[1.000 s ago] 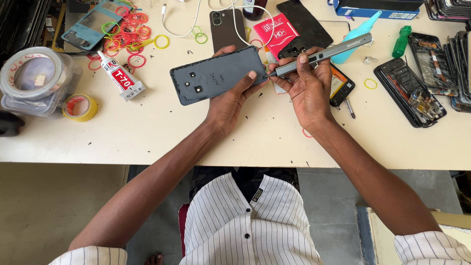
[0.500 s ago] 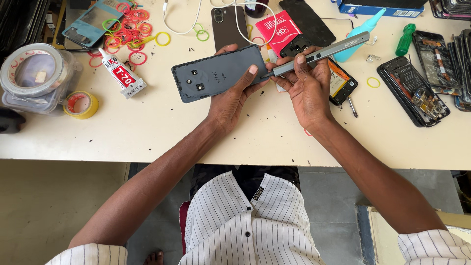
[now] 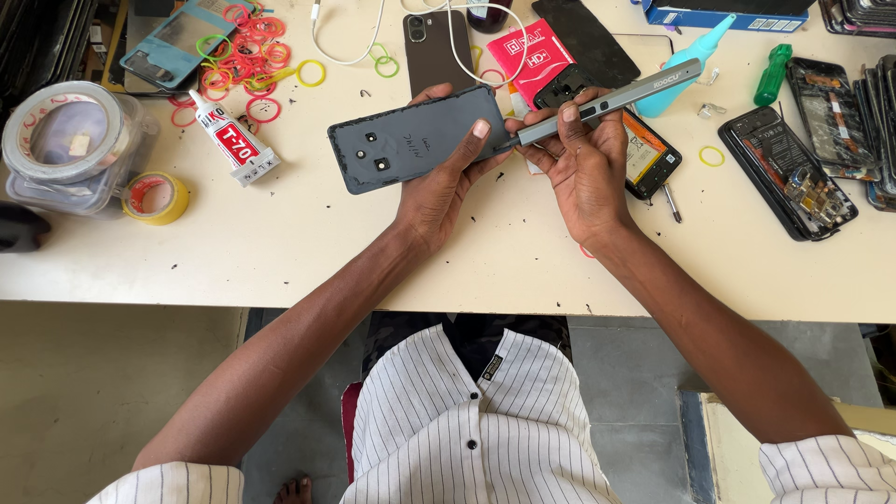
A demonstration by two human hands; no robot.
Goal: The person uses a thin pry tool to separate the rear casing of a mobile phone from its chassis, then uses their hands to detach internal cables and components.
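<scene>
One dark grey phone back cover (image 3: pixel 411 140), one grey electric screwdriver (image 3: pixel 607 101), two hands. One glue tube (image 3: pixel 231 138), one yellow tape roll (image 3: pixel 156 197), one large tape roll (image 3: pixel 63 131), one green screwdriver (image 3: pixel 773 75), one turquoise bottle (image 3: pixel 686 63). Loose rubber bands (image 3: pixel 250 58): perhaps twenty, too tangled to count.

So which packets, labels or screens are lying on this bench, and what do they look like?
Glue tube: left of the grey phone back, white with red label.
Red sachet: top centre, flat, red and white.
Blue box: top right edge.
Dark phone: top centre.
</scene>
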